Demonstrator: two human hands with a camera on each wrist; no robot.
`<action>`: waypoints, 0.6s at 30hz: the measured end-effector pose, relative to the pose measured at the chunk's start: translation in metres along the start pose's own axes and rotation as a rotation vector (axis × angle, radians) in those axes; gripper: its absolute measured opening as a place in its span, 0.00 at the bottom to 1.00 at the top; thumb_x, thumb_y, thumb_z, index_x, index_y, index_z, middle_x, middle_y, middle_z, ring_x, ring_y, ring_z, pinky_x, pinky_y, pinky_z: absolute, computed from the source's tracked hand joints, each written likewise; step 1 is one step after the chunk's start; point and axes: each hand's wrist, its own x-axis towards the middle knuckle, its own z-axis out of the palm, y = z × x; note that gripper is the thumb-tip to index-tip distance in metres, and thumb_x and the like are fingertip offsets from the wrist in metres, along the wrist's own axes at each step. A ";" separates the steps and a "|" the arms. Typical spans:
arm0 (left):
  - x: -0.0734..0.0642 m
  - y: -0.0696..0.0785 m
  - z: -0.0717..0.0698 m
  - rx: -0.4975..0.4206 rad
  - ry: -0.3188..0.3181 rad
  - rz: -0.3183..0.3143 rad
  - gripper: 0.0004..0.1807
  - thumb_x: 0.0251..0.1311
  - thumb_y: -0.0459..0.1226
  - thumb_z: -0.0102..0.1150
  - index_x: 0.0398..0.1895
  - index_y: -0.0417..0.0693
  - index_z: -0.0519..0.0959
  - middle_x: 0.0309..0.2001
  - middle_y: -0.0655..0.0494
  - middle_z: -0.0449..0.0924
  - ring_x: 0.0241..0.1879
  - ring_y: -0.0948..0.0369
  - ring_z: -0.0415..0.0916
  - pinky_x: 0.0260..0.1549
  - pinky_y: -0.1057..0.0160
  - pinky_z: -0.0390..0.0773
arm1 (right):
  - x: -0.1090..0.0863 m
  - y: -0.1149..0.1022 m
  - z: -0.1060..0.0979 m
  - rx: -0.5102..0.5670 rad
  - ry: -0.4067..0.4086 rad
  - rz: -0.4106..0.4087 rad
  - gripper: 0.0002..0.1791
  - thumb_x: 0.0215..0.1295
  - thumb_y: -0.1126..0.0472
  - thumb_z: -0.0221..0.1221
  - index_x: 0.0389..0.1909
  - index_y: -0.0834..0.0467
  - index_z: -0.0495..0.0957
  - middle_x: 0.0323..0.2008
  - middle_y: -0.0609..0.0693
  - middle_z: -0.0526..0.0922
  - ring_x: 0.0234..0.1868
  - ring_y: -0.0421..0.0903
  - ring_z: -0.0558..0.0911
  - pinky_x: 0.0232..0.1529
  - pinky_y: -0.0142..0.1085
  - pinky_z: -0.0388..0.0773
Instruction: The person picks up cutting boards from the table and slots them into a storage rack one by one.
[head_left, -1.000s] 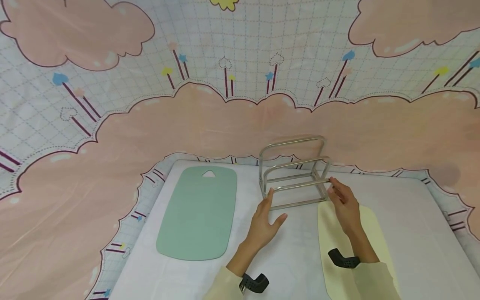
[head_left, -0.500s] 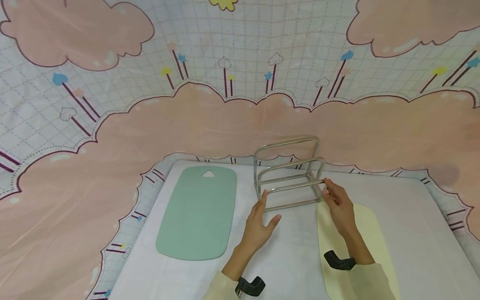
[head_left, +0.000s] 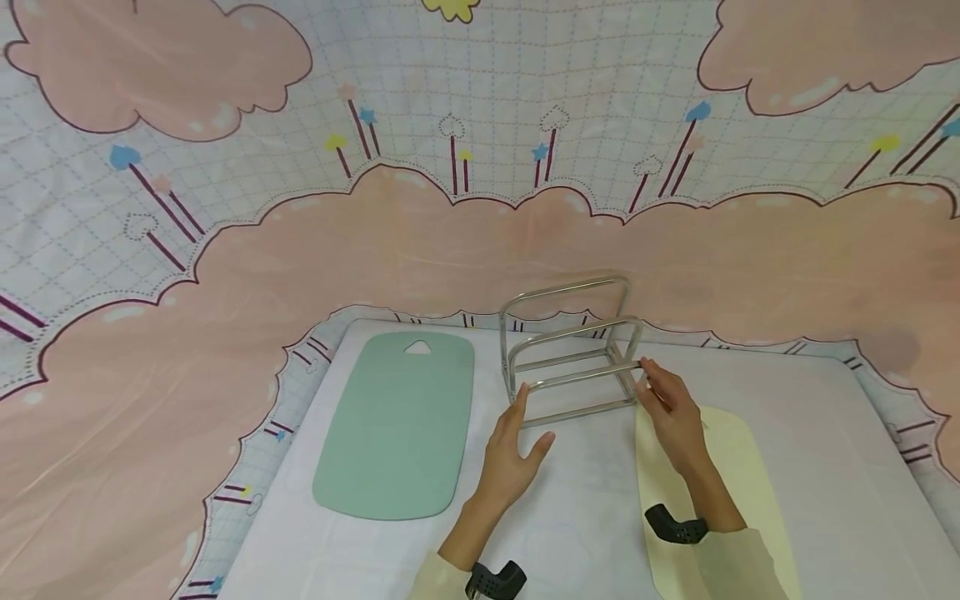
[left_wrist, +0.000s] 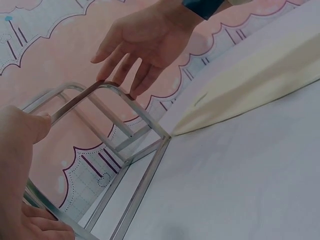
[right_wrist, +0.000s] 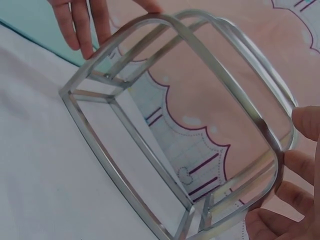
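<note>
A silver metal rack [head_left: 583, 375] made of bent bars stands upright at the back of the white table, touched by a hand on each side. My left hand [head_left: 506, 467] rests its extended fingers against the rack's left front corner, the thumb spread away from it in the head view. At the right front corner, the fingertips of my right hand [head_left: 675, 425] lie along the bar. The left wrist view shows these right fingers [left_wrist: 120, 70] reaching down to the top bar. Fingertips [right_wrist: 297, 165] press the rounded corner from outside in the right wrist view.
A green cutting board [head_left: 393, 425] with a triangular hole lies flat to the left of the rack. A pale yellow board [head_left: 738, 475] lies at the right, partly covered by my right arm. Patterned cloth [head_left: 450, 258] hangs behind the table [head_left: 832, 467].
The rack has slid a little to the left along the table, both hands moving with it. The two boards have stayed where they were.
</note>
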 end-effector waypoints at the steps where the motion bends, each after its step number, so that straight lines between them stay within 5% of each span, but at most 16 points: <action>1: -0.001 0.000 0.000 0.003 0.001 0.002 0.42 0.65 0.52 0.55 0.77 0.62 0.46 0.69 0.42 0.59 0.65 0.40 0.60 0.52 0.34 0.66 | 0.000 0.000 0.000 0.002 0.001 0.002 0.27 0.73 0.57 0.51 0.70 0.60 0.63 0.67 0.57 0.62 0.67 0.58 0.64 0.58 0.24 0.63; 8: -0.003 -0.001 -0.002 0.017 0.000 -0.008 0.42 0.65 0.53 0.54 0.77 0.64 0.45 0.70 0.44 0.58 0.65 0.40 0.59 0.52 0.35 0.67 | -0.001 0.000 0.003 -0.005 -0.012 -0.005 0.27 0.74 0.56 0.51 0.70 0.60 0.62 0.67 0.57 0.62 0.68 0.58 0.62 0.60 0.30 0.63; 18: -0.008 -0.001 -0.011 0.032 -0.005 -0.027 0.43 0.64 0.52 0.57 0.77 0.60 0.46 0.69 0.40 0.58 0.64 0.38 0.59 0.52 0.35 0.67 | -0.001 -0.002 0.005 0.006 -0.062 -0.026 0.28 0.73 0.56 0.51 0.71 0.58 0.61 0.67 0.58 0.61 0.67 0.60 0.62 0.56 0.18 0.60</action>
